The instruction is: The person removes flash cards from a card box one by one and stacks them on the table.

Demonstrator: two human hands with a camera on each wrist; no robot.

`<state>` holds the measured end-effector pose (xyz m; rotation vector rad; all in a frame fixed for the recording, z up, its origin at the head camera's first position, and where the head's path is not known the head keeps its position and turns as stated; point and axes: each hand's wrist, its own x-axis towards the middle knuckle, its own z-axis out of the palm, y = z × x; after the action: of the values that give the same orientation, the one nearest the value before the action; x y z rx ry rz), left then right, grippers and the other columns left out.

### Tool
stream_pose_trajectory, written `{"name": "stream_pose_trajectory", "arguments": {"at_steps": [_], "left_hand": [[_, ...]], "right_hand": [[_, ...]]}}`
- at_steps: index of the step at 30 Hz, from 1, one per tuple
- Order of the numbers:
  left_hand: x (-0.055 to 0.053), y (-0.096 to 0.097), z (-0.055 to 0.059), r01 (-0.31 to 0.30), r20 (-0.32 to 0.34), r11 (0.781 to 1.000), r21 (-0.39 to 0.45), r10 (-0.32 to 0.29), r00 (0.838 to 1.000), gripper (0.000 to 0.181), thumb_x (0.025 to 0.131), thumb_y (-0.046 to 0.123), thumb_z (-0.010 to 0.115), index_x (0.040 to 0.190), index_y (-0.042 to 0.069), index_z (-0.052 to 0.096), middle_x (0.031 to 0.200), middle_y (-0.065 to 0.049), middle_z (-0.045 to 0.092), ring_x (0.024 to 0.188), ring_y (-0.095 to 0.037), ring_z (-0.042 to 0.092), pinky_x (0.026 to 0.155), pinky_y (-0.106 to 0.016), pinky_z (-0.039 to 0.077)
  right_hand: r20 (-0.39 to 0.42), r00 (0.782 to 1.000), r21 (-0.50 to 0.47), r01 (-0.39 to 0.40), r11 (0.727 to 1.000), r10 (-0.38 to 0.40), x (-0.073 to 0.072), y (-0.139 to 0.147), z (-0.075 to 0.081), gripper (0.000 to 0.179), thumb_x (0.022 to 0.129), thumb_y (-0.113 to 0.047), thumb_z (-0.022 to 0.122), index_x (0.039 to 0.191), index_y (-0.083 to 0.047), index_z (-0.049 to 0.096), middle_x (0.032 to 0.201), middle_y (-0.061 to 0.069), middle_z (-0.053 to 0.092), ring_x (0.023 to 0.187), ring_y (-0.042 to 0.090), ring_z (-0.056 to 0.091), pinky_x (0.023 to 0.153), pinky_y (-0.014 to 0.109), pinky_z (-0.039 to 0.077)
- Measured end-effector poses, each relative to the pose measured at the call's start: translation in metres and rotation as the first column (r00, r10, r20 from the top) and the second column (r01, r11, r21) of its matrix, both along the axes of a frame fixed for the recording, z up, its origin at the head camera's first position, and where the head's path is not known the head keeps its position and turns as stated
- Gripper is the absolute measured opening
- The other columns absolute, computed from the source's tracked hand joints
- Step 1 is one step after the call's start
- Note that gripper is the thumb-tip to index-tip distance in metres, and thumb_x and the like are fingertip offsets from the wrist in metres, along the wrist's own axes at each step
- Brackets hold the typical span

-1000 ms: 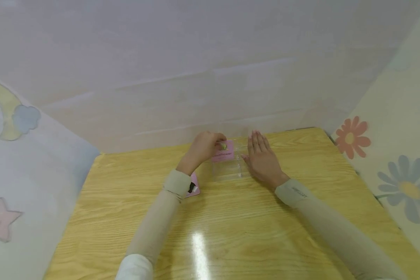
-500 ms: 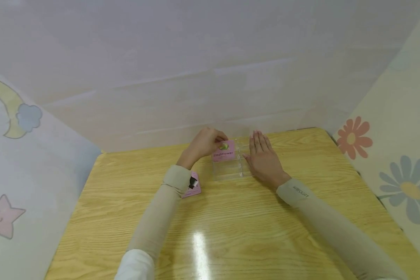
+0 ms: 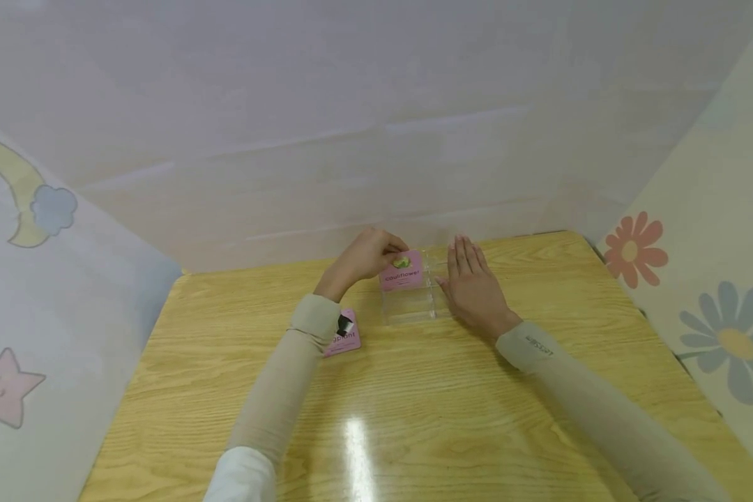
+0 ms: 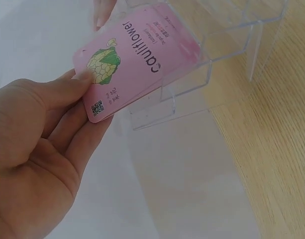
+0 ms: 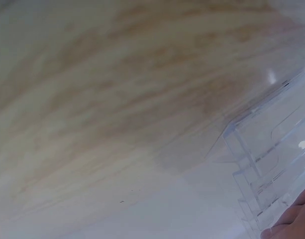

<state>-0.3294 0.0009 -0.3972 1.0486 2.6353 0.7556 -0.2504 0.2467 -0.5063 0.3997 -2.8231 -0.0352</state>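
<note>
Our left hand (image 4: 43, 132) has its grip clamped on the cauliflower card (image 4: 135, 59), whose far end sits behind clear plastic of the stepped rack (image 3: 411, 305); our right hand (image 3: 475, 287), fingers straight, flanks the rack, the eggplant card (image 3: 348, 339) lies nearer us on the worktop (image 3: 452, 411), and releasing before it's seated could topple our cauliflower

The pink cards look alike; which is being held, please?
The cauliflower card, pinched in the left hand; the partly hidden eggplant card lies on the table.
</note>
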Motion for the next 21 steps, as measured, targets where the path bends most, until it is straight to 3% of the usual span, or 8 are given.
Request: {"name": "stream_pose_trajectory", "arguments": {"at_steps": [8,21], "left_hand": [[-0.0026,-0.0031,-0.0026,0.011,-0.070,1.000,-0.005,-0.011,0.997,0.029,0.108,0.013,0.060,0.132,0.007,0.073,0.132,-0.011,0.075,0.118,-0.022,0.075,0.102,-0.033,0.061],[0.0004,-0.0069,0.0019,-0.001,-0.079,1.000,0.020,0.002,0.997,0.029,0.107,0.015,0.061,0.132,0.007,0.073,0.131,-0.011,0.076,0.116,-0.023,0.075,0.099,-0.034,0.062]], "right_hand": [[-0.009,1.000,0.012,0.001,1.000,-0.001,0.0018,-0.0001,0.0012,0.076,0.114,-0.041,0.038,0.161,0.015,0.017,0.171,0.034,0.010,0.164,0.045,0.010,0.136,0.056,0.013],[-0.024,1.000,0.011,-0.005,1.000,0.005,0.0027,-0.0006,0.0010,0.078,0.113,-0.040,0.041,0.161,0.015,0.015,0.170,0.035,0.012,0.163,0.046,0.013,0.135,0.056,0.014]]}}
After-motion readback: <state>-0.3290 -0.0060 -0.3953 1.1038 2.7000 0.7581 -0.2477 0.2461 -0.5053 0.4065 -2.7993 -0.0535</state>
